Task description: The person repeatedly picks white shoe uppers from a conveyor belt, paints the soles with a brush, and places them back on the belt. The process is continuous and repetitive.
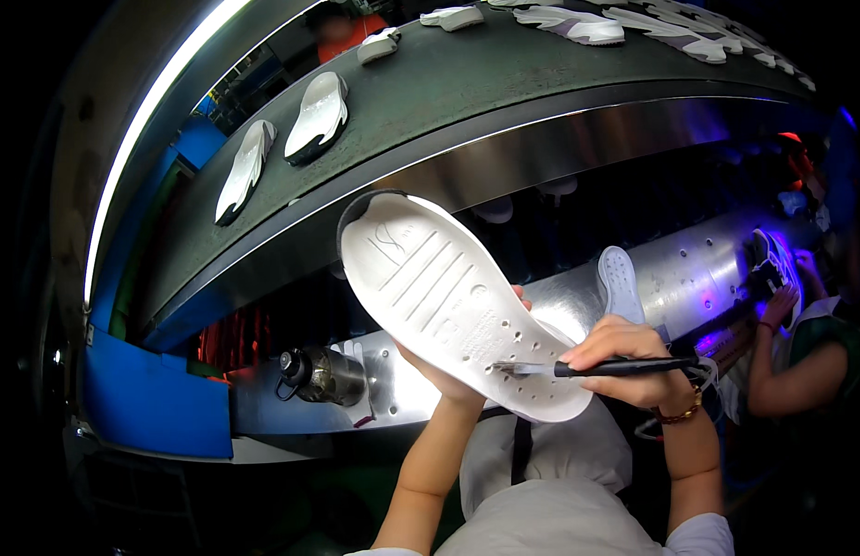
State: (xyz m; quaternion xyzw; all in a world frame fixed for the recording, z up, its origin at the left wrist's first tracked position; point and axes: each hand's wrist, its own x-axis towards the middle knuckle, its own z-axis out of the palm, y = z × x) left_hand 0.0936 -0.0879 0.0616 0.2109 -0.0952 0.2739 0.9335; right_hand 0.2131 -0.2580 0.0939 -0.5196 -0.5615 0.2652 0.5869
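A white shoe sole [430, 278] with a black edge at its far end is tilted up in front of me. Its face has a row of raised lines and a cluster of small holes. My left hand [441, 378] grips it from beneath, and most of those fingers are hidden behind it. In my right hand [624, 345] is a slim brush [532, 369] with a black handle and a metal band, held between thumb and fingers. The brush's tip touches the sole near the small holes at its near end.
Beyond a metal edge, a green conveyor belt [402, 107] carries several white soles [317, 111]. A dark flask [323, 372] stands on the metal shelf [689, 269], with a pale sole [619, 283] farther right. At far right, another person's hands [780, 301] hold a shoe under violet light.
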